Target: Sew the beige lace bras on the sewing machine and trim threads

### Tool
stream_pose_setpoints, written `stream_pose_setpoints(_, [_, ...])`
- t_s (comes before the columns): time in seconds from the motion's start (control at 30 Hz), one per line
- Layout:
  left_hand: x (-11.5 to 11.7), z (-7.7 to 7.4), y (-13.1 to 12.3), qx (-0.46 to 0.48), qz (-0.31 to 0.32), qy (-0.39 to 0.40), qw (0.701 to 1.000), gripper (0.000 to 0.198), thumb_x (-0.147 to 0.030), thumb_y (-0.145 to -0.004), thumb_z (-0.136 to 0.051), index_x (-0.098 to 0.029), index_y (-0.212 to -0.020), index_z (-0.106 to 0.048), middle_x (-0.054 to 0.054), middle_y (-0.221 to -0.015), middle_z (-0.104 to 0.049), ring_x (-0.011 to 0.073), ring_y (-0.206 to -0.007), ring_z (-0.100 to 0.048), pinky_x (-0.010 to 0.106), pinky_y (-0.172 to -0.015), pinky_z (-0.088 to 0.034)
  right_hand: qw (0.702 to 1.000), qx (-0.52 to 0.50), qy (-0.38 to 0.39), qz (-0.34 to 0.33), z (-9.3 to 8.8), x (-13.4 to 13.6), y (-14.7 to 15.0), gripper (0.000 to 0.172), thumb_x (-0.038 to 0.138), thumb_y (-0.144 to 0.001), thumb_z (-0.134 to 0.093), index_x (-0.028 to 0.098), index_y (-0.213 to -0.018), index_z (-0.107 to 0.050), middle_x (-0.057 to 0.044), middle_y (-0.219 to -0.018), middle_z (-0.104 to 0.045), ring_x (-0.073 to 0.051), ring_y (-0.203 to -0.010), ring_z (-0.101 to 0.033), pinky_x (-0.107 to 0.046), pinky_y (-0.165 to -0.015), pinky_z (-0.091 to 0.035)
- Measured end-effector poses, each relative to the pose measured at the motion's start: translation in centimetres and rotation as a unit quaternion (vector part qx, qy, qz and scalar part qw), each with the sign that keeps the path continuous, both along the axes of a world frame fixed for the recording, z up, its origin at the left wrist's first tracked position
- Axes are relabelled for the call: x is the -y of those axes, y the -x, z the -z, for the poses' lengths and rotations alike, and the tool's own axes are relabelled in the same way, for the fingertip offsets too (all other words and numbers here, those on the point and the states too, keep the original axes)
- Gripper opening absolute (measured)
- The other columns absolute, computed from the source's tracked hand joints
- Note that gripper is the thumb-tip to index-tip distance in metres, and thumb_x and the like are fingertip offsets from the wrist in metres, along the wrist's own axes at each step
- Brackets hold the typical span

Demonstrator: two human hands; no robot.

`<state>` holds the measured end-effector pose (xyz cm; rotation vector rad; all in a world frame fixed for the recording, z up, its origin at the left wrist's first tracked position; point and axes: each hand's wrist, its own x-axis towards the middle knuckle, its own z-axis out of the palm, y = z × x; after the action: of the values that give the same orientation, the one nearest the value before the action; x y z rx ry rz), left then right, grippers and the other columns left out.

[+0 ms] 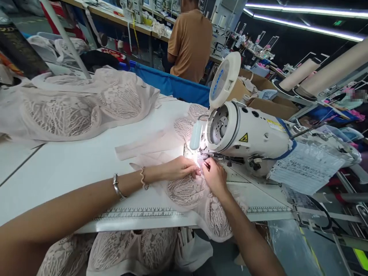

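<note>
A pale pink lace bra point(185, 190) lies under the lit needle area of a white sewing machine point(253, 132), one cup hanging over the table's front edge. My left hand point(184, 168) is closed, its fingertips gripping the bra's fabric just in front of the needle. Close beside it, my right hand point(215, 175) pinches the same bra from the right. A small dark piece shows by the right fingertips; whether it is held or part of the machine I cannot tell. Glare hides the exact stitching spot. A sheer fabric strip point(143, 147) stretches left of the machine.
More lace bras point(69, 111) are piled on the left of the white table point(94, 165). Several others point(138, 249) hang below the front edge, which carries a printed ruler point(138, 213). A blue cloth bin point(172, 84) stands behind, with a person point(191, 42) in brown beyond.
</note>
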<state>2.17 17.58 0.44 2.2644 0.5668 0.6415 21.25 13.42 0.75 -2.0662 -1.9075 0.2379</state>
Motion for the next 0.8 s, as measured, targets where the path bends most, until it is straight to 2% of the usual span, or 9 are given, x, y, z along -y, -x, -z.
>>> stream_pose_setpoints(0.07, [-0.1, 0.4, -0.4, -0.028, -0.045, -0.028, 0.998, 0.030, -0.023, -0.103, -0.041, -0.013, -0.092, -0.067, 0.009, -0.094, -0.072, 0.0189, -0.085, -0.065, 0.032, -0.081, -0.054, 1.000, -0.006, -0.015, 0.016, 0.6, 0.1, 0.4, 0.015, 0.031, -0.092, -0.059, 0.023, -0.080, -0.064, -0.004, -0.080, -0.072, -0.019, -0.072, -0.060, -0.027, -0.059, -0.026])
stream_pose_setpoints(0.17, [1.3, 1.6, -1.0, -0.082, -0.123, -0.147, 0.978, 0.027, -0.016, -0.101, -0.040, -0.005, -0.109, -0.063, 0.020, -0.115, -0.065, 0.0270, -0.101, -0.059, 0.042, -0.087, -0.051, 1.000, -0.007, -0.027, 0.003, 0.6, 0.5, 0.4, 0.017, 0.031, -0.092, -0.057, 0.022, -0.078, -0.063, -0.004, -0.081, -0.072, -0.019, -0.074, -0.060, -0.027, -0.061, -0.028])
stream_pose_setpoints(0.27, [3.0, 2.5, -1.3, -0.175, -0.128, -0.320, 0.922, 0.033, -0.008, -0.101, -0.037, -0.001, -0.122, -0.061, 0.023, -0.127, -0.063, 0.0297, -0.114, -0.058, 0.045, -0.097, -0.047, 0.999, -0.003, -0.038, -0.009, 0.6, 0.6, 0.2, 0.014, 0.027, -0.089, -0.054, 0.022, -0.077, -0.061, -0.005, -0.082, -0.072, -0.020, -0.074, -0.061, -0.028, -0.062, -0.032])
stream_pose_setpoints(0.33, [3.8, 2.6, -1.3, -0.217, -0.109, -0.372, 0.896, 0.032, -0.007, -0.101, -0.039, 0.000, -0.119, -0.065, 0.023, -0.125, -0.066, 0.0298, -0.115, -0.060, 0.045, -0.100, -0.044, 0.998, -0.021, -0.064, -0.009, 0.8, 0.6, 0.0, 0.012, 0.026, -0.087, -0.052, 0.022, -0.079, -0.061, -0.005, -0.081, -0.071, -0.020, -0.072, -0.061, -0.028, -0.064, -0.037])
stream_pose_setpoints(0.43, [4.2, 2.4, -1.4, -0.242, -0.085, -0.391, 0.884, 0.031, -0.008, -0.100, -0.043, 0.000, -0.113, -0.069, 0.025, -0.123, -0.068, 0.0300, -0.113, -0.063, 0.044, -0.101, -0.044, 0.992, -0.077, -0.101, -0.004, 1.1, 0.4, -0.3, 0.014, 0.029, -0.087, -0.053, 0.021, -0.086, -0.063, -0.006, -0.081, -0.072, -0.021, -0.072, -0.063, -0.031, -0.071, -0.044])
stream_pose_setpoints(0.53, [4.4, 2.3, -1.5, -0.239, -0.064, -0.398, 0.883, 0.032, -0.010, -0.100, -0.045, 0.002, -0.118, -0.068, 0.027, -0.129, -0.065, 0.0322, -0.119, -0.062, 0.045, -0.102, -0.044, 0.989, -0.105, -0.106, 0.001, 1.5, -0.1, -0.3, 0.015, 0.032, -0.085, -0.058, 0.021, -0.092, -0.067, -0.009, -0.091, -0.075, -0.024, -0.083, -0.067, -0.034, -0.078, -0.049])
stream_pose_setpoints(0.63, [4.5, 2.4, -1.5, -0.234, -0.065, -0.380, 0.892, 0.031, -0.013, -0.101, -0.046, 0.000, -0.119, -0.068, 0.026, -0.132, -0.064, 0.0317, -0.121, -0.061, 0.045, -0.102, -0.045, 0.990, -0.103, -0.098, 0.008, 1.7, -1.0, 0.0, 0.014, 0.033, -0.086, -0.060, 0.022, -0.085, -0.068, -0.009, -0.090, -0.076, -0.024, -0.084, -0.067, -0.035, -0.080, -0.050])
stream_pose_setpoints(0.73, [4.4, 2.5, -1.5, -0.233, -0.079, -0.385, 0.889, 0.031, -0.014, -0.101, -0.046, -0.001, -0.119, -0.068, 0.025, -0.132, -0.064, 0.0310, -0.121, -0.061, 0.044, -0.103, -0.045, 0.983, -0.107, -0.137, 0.064, 0.9, -1.4, -0.5, 0.023, 0.038, -0.086, -0.057, 0.021, -0.075, -0.067, -0.009, -0.075, -0.073, -0.023, -0.071, -0.064, -0.036, -0.075, -0.051])
stream_pose_setpoints(0.8, [4.2, 2.5, -1.4, -0.233, -0.078, -0.400, 0.883, 0.032, -0.014, -0.100, -0.047, 0.000, -0.120, -0.068, 0.025, -0.133, -0.064, 0.0318, -0.123, -0.060, 0.045, -0.106, -0.043, 0.979, -0.119, -0.144, 0.077, -0.6, -0.3, -2.1, 0.030, 0.045, -0.085, -0.057, 0.020, -0.073, -0.067, -0.010, -0.072, -0.072, -0.023, -0.068, -0.062, -0.036, -0.073, -0.051])
